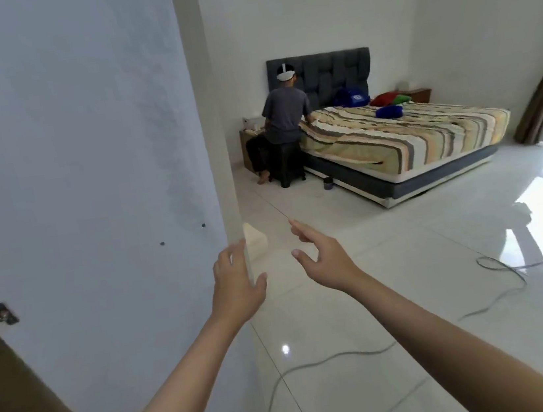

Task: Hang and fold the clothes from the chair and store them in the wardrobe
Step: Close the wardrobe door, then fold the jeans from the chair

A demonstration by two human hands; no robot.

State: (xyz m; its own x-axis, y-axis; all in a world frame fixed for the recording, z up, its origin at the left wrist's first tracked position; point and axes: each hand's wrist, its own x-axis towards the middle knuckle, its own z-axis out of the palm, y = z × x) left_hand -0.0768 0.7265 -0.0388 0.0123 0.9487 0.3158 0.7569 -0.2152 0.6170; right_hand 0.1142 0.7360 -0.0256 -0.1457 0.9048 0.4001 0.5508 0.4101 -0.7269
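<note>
Large tiled bedroom, white wall filling left; bed with striped cover at far side, second person seated beside it; cable trailing over floor. No chair, clothes or wardrobe in view, so location of task items not determinable; judged barely begun, everything left to do. Left hand spread wide at wall corner, contact uncertain, holding nothing; right hand loosely spread, empty, touching nothing.

Striped bed with seated person beside it, grey cable across white tiled floor
</note>
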